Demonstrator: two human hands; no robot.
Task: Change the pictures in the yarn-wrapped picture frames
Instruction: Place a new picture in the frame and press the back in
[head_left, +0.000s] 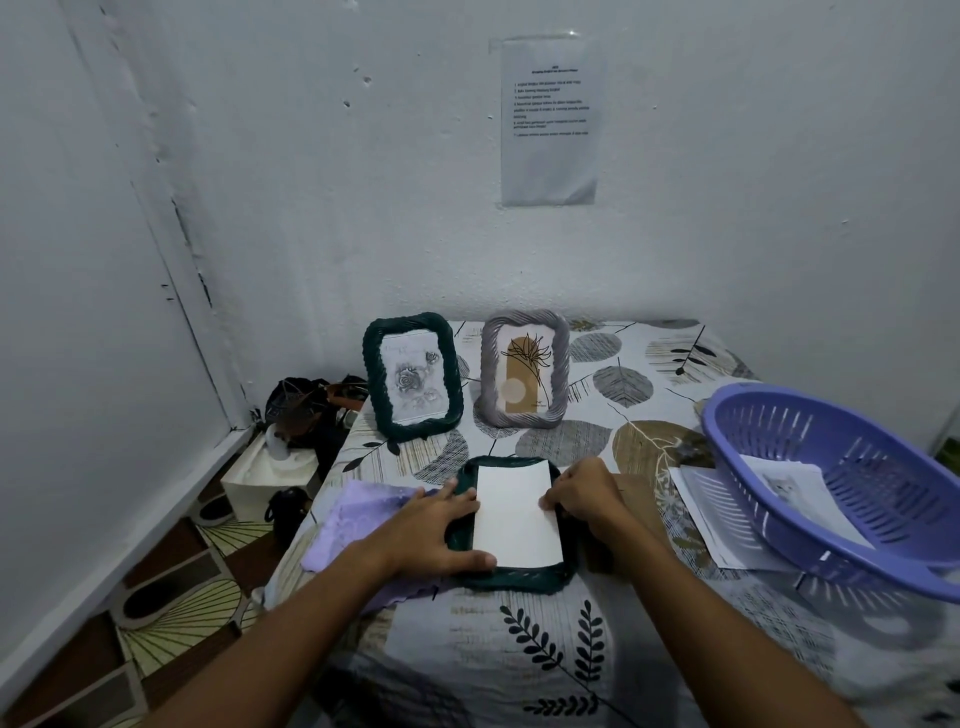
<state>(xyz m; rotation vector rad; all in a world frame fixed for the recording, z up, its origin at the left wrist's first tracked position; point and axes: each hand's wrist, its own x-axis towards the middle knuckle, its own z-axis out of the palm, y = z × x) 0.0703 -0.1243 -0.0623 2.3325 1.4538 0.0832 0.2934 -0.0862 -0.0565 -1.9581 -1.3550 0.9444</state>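
- A dark green frame (511, 574) lies face down on the near part of the table (675, 649), back up, so that a picture can be laid into its opening from behind.
- A white sheet (517, 514) sits in that opening, blank side up; I judge it to be the picture being fitted, its printed side hidden.
- The left hand (441, 530) lies flat and released on the frame's left edge, fingers straight, thumb stretched along the near left corner; it seems to pin the frame so it cannot slide.
- The right hand (582, 499) has its fingers curled at the sheet's right edge, fingertips touching it; whether it pinches the sheet or only nudges it I cannot tell.
- A brown board (641, 499), probably the frame's backing, lies just right of the frame, partly under the right hand, within reach for closing up.
- A purple cloth (363, 519) lies under the left forearm, touching the frame's left side.
- Two frames stand upright at the far edge: a green one (413, 376) with roses on the left, a grey one (524, 369) with a plant drawing beside it.
- A purple basket (841, 483) tilts at the right, holding a printed picture; more papers (706, 514) lie under its near left rim, likely the spare pictures.
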